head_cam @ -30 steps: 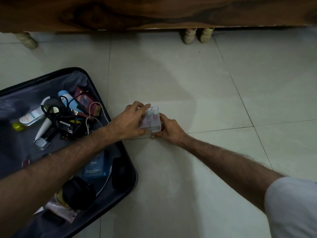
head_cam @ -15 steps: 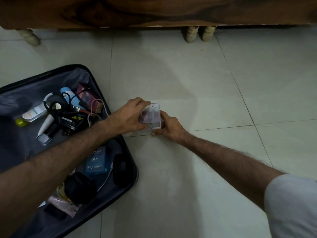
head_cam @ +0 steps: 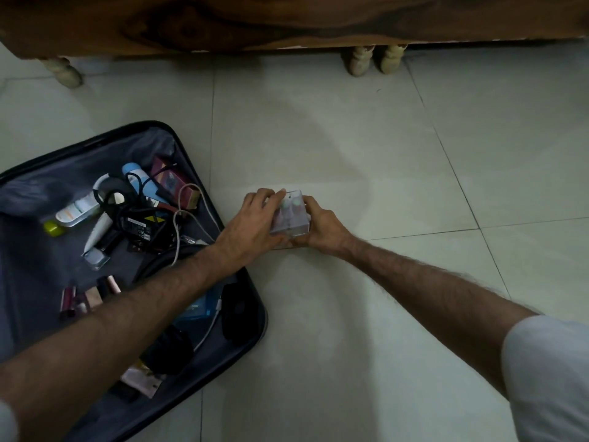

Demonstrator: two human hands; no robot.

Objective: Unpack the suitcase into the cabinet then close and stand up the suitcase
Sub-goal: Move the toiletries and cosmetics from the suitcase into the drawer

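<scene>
Head view, the only one here: both hands are out over the tiled floor [head_cam: 350, 148], just beside the open suitcase [head_cam: 251, 333]. The left hand [head_cam: 251, 228] has its fingers curled over the top and near side of a small clear box [head_cam: 291, 218], and the right hand [head_cam: 322, 228] cups the box from the other side, thumb along its edge. Two pale round caps show through the lid; what is inside I cannot tell.

As for progress, this looks early. One box is out and in hand, nothing visible has reached the cabinet, and the suitcase lies flat and wide open, so closing and standing it up are both still to come.

To the left of the hands the suitcase is well stocked: a black charger brick [head_cam: 140, 226] in a tangle of dark cable, a white cable [head_cam: 191, 212], a blue-capped tube [head_cam: 137, 173], a white tube with a yellow-green cap [head_cam: 70, 215], a maroon carton [head_cam: 172, 183]. Under the left forearm sit a blue box [head_cam: 194, 311] and a black round pouch [head_cam: 234, 309].

Beyond the hands runs the dark wooden cabinet [head_cam: 287, 20] on turned legs [head_cam: 358, 60]; no door or opening shows. The snarled cables look like the likeliest snag when lifting things out.
</scene>
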